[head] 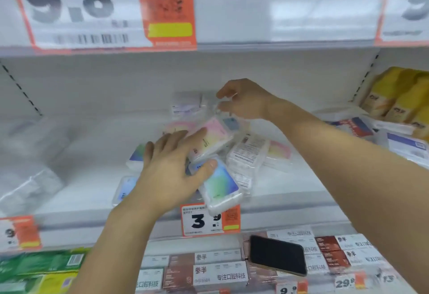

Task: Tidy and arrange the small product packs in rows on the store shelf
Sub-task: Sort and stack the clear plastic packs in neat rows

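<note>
Several small clear packs with pastel cards lie in a loose heap on the white shelf (pixel 92 131). My left hand (pixel 171 168) rests on the heap, fingers laid over a pink-yellow pack (pixel 216 136) and thumb against a blue-green pack (pixel 221 185) that overhangs the shelf's front edge. My right hand (pixel 243 101) is farther back, its fingertips pinching the top of a clear pack (pixel 232 123) lifted at the rear of the heap. A white-backed pack (pixel 248 149) with printed text lies to the right, and a flat white-and-lilac pack (pixel 185 105) lies behind.
A 3.9 price tag (pixel 202 220) hangs on the shelf edge. A black phone (pixel 278 254) lies on boxed goods on the shelf below. Yellow bags (pixel 399 94) and blue-red packs (pixel 357 126) stand at right. Clear plastic bags (pixel 30 173) sit at left. Green packs (pixel 39 266) lie lower left.
</note>
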{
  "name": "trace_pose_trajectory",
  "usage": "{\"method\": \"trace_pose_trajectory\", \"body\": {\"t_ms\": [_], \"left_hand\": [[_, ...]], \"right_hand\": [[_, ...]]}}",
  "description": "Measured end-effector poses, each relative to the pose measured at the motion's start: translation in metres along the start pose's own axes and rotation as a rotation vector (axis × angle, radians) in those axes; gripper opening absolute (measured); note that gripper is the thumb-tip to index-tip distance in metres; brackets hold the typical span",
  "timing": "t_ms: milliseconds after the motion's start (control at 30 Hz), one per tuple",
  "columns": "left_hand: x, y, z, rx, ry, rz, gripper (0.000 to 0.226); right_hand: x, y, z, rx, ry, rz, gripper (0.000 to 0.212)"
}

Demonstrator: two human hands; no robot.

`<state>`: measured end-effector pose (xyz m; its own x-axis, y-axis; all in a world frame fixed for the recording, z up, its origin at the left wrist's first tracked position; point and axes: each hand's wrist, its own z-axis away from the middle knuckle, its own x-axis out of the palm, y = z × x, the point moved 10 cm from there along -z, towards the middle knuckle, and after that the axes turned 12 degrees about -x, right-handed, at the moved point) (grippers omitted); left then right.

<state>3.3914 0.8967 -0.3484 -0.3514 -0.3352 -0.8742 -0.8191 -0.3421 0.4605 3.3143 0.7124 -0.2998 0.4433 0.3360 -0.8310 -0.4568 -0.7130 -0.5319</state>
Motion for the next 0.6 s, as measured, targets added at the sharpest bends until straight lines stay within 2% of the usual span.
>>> {"method": "trace_pose_trajectory", "body": {"t_ms": [100, 167, 267, 333, 433, 467, 600], "left_hand": [[0.0, -0.003, -0.002, 0.004, -0.003, -0.019, 0.081], [-0.001, -0.005, -0.003, 0.013, -0.002, -0.004, 0.08], [0.001, -0.008, -0.003, 0.027, -0.017, 0.014, 0.078], [0.004, -0.012, -0.004, 0.02, -0.051, 0.002, 0.079], [0.005, -0.015, -0.006, 0.011, -0.091, 0.02, 0.081], [0.004, -0.015, -0.006, 0.011, -0.101, 0.026, 0.082], [0.003, -0.015, -0.009, 0.01, -0.131, 0.031, 0.084]], "right_hand": [[0.015, 0.001, -0.045, 0.072, -0.057, 0.002, 0.057], [0.032, 0.004, -0.069, 0.114, -0.196, 0.133, 0.077], [0.057, 0.01, -0.09, 0.156, -0.356, 0.375, 0.095], [0.068, 0.021, -0.104, 0.191, -0.389, 0.474, 0.111], [0.066, 0.044, -0.12, 0.175, -0.318, 0.423, 0.127], [0.057, 0.036, -0.111, 0.156, -0.269, 0.363, 0.124], [0.025, 0.033, -0.094, 0.114, -0.001, 0.065, 0.072]]}}
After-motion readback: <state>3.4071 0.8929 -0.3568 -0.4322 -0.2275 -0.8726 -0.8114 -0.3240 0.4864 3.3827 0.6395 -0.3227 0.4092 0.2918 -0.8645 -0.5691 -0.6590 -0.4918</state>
